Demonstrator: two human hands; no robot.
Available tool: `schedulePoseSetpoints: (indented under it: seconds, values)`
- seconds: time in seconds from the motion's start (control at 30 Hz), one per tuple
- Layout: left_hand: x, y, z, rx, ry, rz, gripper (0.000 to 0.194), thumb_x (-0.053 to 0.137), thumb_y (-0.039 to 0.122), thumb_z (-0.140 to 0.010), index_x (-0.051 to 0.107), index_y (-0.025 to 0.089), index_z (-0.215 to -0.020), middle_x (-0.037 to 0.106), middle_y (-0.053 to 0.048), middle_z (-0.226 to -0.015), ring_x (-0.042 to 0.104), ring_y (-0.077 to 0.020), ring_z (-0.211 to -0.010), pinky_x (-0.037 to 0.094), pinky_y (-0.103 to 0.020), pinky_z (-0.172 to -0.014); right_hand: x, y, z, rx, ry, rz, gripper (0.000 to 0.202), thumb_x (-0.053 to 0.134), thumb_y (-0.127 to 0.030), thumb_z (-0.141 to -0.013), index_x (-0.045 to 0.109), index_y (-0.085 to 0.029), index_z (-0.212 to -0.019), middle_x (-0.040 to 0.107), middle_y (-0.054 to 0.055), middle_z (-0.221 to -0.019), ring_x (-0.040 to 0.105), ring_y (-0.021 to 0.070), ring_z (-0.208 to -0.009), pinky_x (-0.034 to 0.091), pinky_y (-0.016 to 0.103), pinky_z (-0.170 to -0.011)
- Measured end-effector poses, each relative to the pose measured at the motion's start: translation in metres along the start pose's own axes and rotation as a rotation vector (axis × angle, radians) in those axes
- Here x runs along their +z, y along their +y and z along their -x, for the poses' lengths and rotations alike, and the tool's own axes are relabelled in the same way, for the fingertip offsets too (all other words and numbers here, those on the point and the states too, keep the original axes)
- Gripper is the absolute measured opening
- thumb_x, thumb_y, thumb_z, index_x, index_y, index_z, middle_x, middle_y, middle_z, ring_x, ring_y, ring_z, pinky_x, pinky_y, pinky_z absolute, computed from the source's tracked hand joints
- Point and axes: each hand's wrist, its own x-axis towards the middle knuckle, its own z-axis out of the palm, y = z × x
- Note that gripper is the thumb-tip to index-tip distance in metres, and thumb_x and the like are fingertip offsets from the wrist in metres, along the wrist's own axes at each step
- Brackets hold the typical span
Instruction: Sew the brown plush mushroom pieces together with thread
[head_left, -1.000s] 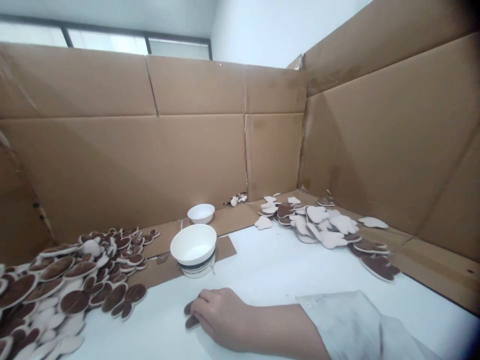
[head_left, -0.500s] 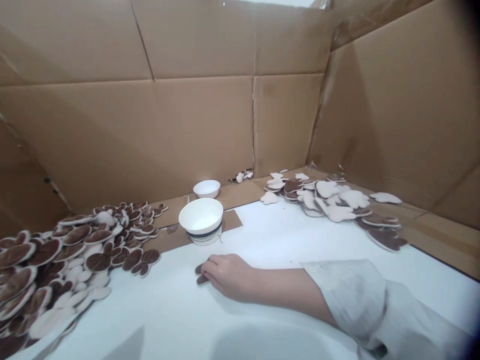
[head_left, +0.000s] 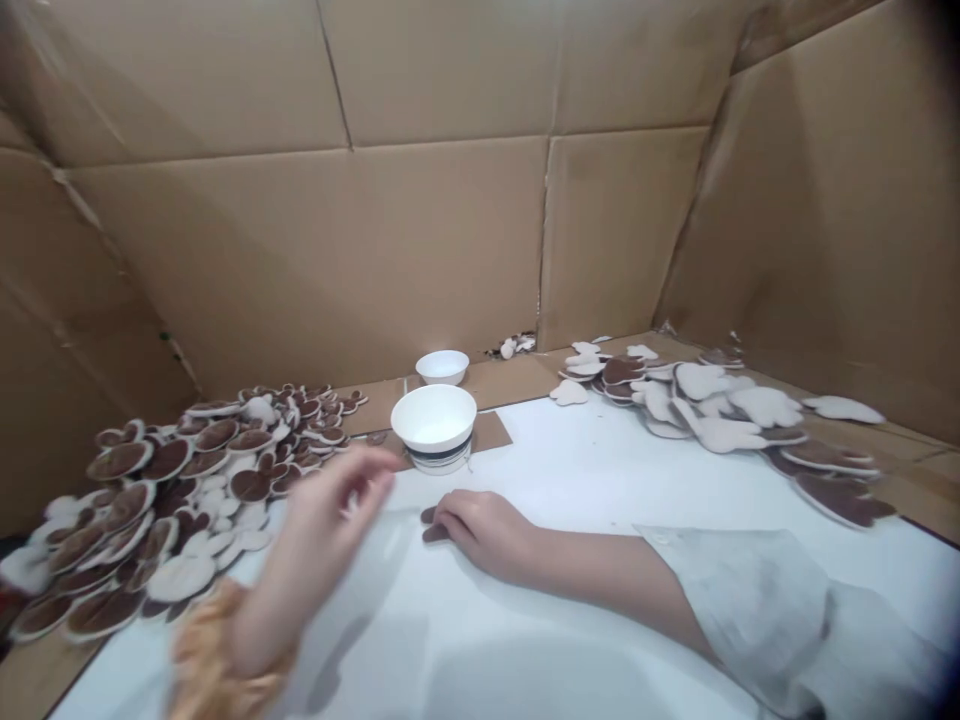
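Had right hand (head_left: 491, 530) curled down on white counter (head_left: 600, 470), closed over small dark brown fabric piece (head_left: 433, 535). Saw only two narrow, rounded ends of it poking out past the fingers, well short of the heap on the left; couldn't tell the exact grip under the knuckles.

Had left hand (head_left: 319, 515) raised over counter, motion-blurred, part open with thumb and index finger curved toward each other. Saw nothing between them.

Noted round white bowl (head_left: 433, 425) with dark band low on the outside, just beyond the hands, in front of small plain white bowl (head_left: 442, 366). Found big heap of brown-and-white rabbit-head-shaped fabric pieces (head_left: 251, 485) on the left, beyond left hand, plus looser pile of flat white and brown pieces (head_left: 720, 435) to the right.

For good handling, judged best to press lightly and evenly, without pinching or creasing the thin-looking piece. Needed to hold it flat with right hand, leave the two ends exposed for left fingertips, and slow left hand near it. Had to mind the bowl rim and the nearby heap edge with left wrist and cuff.
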Motion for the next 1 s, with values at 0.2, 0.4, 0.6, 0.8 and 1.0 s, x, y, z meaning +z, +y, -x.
schedulePoseSetpoints:
  seconds: [0.2,0.4,0.6,0.8,1.0]
  values:
    - [0.055,-0.026,0.034,-0.062,-0.286,-0.116,0.025,0.037,0.026,-0.085,0.055,0.018,-0.100,0.061,-0.005,-0.086,0.056,-0.0203,-0.083,0.043,-0.034,-0.074,0.004,0.007,0.001,0.042,0.034,-0.075,0.018,0.034,-0.018,-0.087,0.048,-0.018,-0.098,0.064,0.005,-0.094,0.059,0.0164,-0.081,0.045,0.029,-0.069]
    - [0.060,-0.030,0.026,-0.128,-0.256,-0.007,0.024,0.038,0.024,-0.083,0.053,0.017,-0.099,0.060,-0.006,-0.087,0.054,-0.0207,-0.085,0.041,-0.033,-0.076,0.006,0.007,0.001,-0.051,0.036,-0.040,0.017,0.038,-0.012,-0.083,0.052,-0.018,-0.092,0.060,0.006,-0.093,0.055,0.0165,-0.087,0.044,0.031,-0.077]
    - [0.061,-0.021,0.031,-0.183,-0.222,0.025,0.024,0.041,0.019,-0.078,0.058,0.019,-0.095,0.064,-0.003,-0.085,0.057,-0.0175,-0.079,0.041,-0.028,-0.071,0.007,0.007,0.001,-0.048,0.031,-0.084,0.018,0.038,-0.012,-0.085,0.056,-0.017,-0.088,0.058,0.006,-0.090,0.054,0.0153,-0.085,0.045,0.030,-0.078]
    - [0.062,-0.018,0.027,-0.211,-0.211,0.054,0.021,0.047,0.024,-0.076,0.063,0.019,-0.089,0.066,-0.002,-0.077,0.057,-0.0167,-0.073,0.041,-0.027,-0.070,0.006,0.003,-0.003,-0.071,0.005,-0.020,0.024,0.035,-0.015,-0.088,0.059,-0.014,-0.086,0.058,0.008,-0.087,0.054,0.0163,-0.083,0.045,0.032,-0.077]
    - [0.060,-0.016,0.024,-0.226,-0.221,0.093,0.023,0.044,0.019,-0.076,0.064,0.020,-0.086,0.067,0.000,-0.075,0.057,-0.0155,-0.068,0.041,-0.025,-0.067,0.001,0.001,-0.010,-0.088,-0.074,0.096,0.025,0.036,-0.012,-0.086,0.061,-0.012,-0.083,0.056,0.009,-0.081,0.054,0.0163,-0.077,0.045,0.029,-0.072]
